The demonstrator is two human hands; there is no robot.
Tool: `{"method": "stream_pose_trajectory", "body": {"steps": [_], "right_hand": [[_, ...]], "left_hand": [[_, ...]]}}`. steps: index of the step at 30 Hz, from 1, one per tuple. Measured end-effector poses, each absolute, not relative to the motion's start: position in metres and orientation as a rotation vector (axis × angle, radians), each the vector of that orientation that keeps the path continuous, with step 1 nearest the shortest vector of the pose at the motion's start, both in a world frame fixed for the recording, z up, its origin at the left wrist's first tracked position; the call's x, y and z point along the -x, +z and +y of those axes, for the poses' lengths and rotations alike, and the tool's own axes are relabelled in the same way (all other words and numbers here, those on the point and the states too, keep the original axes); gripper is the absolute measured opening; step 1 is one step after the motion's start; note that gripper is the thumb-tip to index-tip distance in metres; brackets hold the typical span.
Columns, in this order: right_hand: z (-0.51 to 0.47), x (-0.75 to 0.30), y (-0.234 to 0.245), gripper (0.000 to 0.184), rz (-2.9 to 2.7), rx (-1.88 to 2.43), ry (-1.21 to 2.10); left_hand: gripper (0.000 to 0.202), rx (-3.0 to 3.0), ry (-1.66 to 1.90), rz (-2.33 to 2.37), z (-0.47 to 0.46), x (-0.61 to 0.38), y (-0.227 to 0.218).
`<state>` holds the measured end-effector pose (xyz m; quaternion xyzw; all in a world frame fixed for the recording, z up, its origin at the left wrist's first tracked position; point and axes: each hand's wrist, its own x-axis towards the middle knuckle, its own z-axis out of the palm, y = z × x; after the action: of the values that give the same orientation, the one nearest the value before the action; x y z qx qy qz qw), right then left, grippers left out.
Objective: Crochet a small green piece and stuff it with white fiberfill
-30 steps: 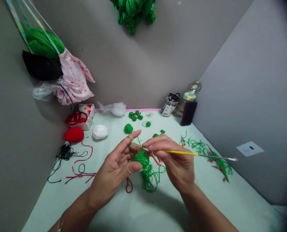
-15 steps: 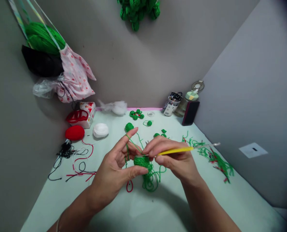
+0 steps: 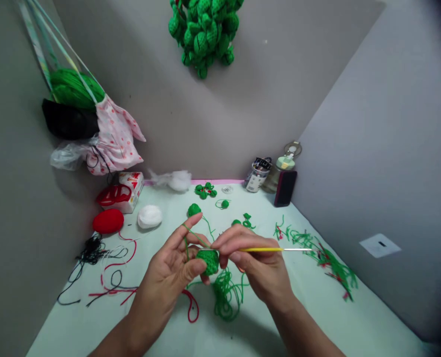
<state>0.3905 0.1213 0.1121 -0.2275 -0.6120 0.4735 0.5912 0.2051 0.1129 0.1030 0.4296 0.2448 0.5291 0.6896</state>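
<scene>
Between thumb and fingers, my left hand (image 3: 168, 265) pinches a small green crochet piece (image 3: 207, 262). A strand of green yarn (image 3: 196, 236) runs over its raised index finger down to the piece. My right hand (image 3: 259, 260) grips a crochet hook (image 3: 263, 250) with a yellow handle, its silver far end pointing right. The hook's working tip is at the top edge of the crochet piece, mostly hidden by the fingers. Below the hands, loose loops of green yarn (image 3: 227, 297) lie on the table, with a red cord loop (image 3: 192, 307) beside them.
At left sit a red yarn ball (image 3: 108, 221), a white yarn ball (image 3: 149, 216) and tangled black cord (image 3: 92, 250). Green yarn scraps (image 3: 328, 260) lie right. Behind stand a pen cup (image 3: 256, 178), a bottle (image 3: 272, 179) and a phone (image 3: 285, 189). Green crocheted pieces (image 3: 205, 37) hang above.
The view has tilted up, so the scene sits lower. The crochet piece has turned to show more of its side, and the hook now lies nearly level.
</scene>
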Motion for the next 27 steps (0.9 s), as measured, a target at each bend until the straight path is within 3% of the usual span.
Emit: {"method": "stream_pose_trajectory", "body": {"steps": [6,13,19,27], "right_hand": [[0.114,-0.388,0.108,0.013,-1.351,0.477,1.166],[0.113,-0.391,0.107,0.013,-1.324,0.548,1.166],[0.124,-0.394,0.104,0.010,-1.328,0.526,1.245],[0.124,-0.399,0.108,0.015,-1.602,0.616,0.982]], "left_hand": [[0.060,-1.015,1.273,0.614,0.107,-0.207,0.105],[0.054,-1.298,1.115,0.653,0.103,-0.206,0.098],[0.073,-1.220,1.165,0.704,0.109,-0.207,0.095],[0.094,-1.213,1.244,0.737,0.118,-0.204,0.098]]}}
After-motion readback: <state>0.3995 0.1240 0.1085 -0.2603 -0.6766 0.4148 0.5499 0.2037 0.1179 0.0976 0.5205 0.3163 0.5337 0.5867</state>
